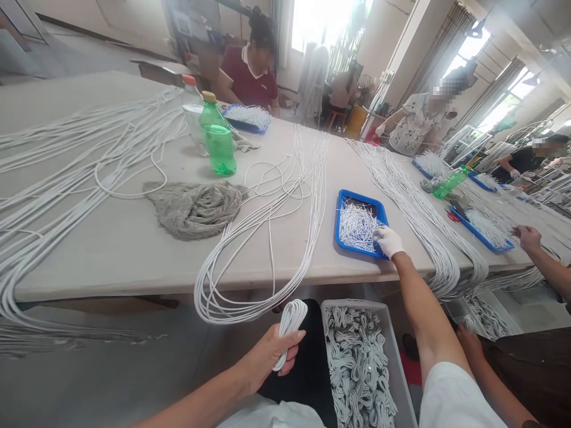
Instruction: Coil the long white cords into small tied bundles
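Observation:
A folded bundle of white cord (291,326) is gripped in my bare left hand (275,355), above my lap and short of the table edge. My right hand (389,240), in a white glove, reaches over the near right side of a blue tray (339,235). Its fingers are drawn together at a heap of short thin white strips (357,224); whether one is pinched between them is too small to tell. Below, between my arms, a grey-white bin (395,362) holds many tied cord bundles (357,368).
Long white cords (263,238) lie across the table (147,261), some looping over its edge. A grey cloth (196,208) and green bottle (219,139) stand left of centre. Beside me on the right is a co-worker's hand (529,238). Several people work around the table.

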`<move>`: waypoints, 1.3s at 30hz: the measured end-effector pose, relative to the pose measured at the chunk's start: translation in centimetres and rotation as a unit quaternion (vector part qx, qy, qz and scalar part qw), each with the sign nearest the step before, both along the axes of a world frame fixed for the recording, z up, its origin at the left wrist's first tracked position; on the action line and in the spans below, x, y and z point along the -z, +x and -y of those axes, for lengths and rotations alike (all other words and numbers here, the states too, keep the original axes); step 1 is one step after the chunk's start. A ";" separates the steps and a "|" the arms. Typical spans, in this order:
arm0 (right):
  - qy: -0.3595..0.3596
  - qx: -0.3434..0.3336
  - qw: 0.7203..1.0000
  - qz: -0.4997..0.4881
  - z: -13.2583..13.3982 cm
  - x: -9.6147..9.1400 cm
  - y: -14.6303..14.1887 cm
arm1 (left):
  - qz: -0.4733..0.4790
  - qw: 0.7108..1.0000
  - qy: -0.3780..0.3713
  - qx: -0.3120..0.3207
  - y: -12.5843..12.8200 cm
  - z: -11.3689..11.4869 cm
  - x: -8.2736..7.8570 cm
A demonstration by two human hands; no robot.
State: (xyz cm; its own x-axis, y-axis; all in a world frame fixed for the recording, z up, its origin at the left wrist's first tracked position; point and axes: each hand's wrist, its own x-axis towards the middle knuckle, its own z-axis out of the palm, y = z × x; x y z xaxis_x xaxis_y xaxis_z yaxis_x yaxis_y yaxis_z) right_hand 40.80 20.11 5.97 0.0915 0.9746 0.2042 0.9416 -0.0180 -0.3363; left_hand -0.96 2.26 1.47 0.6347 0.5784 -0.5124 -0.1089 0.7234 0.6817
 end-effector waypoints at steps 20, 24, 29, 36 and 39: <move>0.084 0.049 0.963 -0.251 18.9 -4.3 -12.6 | 0.050 0.976 0.191 -0.094 1.3 -3.9 -6.7; 0.072 0.010 0.960 -0.269 22.6 -5.0 -17.5 | 0.033 0.950 0.301 -0.075 2.8 -3.8 -7.1; 0.058 -0.049 0.969 -0.234 25.3 -4.9 -20.3 | -0.008 0.941 0.335 -0.056 4.1 -3.3 -5.6; 0.030 -0.242 0.966 -0.086 25.5 -7.0 -23.4 | -0.117 0.910 0.397 0.016 4.4 -2.4 -4.0; -0.028 -0.259 0.952 -0.158 23.1 -7.3 -23.4 | -0.087 0.900 0.405 0.132 4.1 -0.3 -4.4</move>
State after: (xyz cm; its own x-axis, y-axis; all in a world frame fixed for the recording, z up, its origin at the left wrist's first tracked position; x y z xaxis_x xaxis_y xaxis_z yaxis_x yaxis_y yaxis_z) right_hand 17.39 -2.94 13.30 -0.3568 0.9141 0.1927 0.6809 0.3957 -0.6163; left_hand 3.17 2.58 5.92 0.7564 0.6472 -0.0947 0.1534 -0.0347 0.9876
